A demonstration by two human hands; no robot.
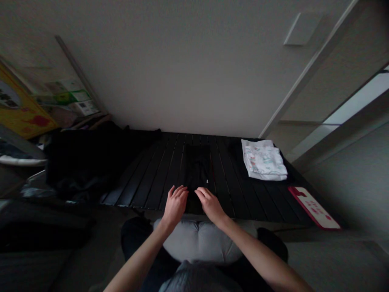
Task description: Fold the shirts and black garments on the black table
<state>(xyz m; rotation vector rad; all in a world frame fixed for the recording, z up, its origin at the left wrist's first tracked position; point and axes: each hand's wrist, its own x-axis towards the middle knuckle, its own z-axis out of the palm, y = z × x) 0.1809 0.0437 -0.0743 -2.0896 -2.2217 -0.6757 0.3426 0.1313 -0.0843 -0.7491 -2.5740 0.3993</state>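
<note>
Currently I register the left hand (175, 205) and the right hand (211, 205) lying apart, fingers loosely curved, on the near end of a dark folded garment (197, 170) lengthwise on the slatted black table (158, 182), any pinch unconfirmable

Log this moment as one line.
left hand: on black garment | right hand: on same garment | rest: slatted black table, folded white printed cloth, heaped black fabric
</note>
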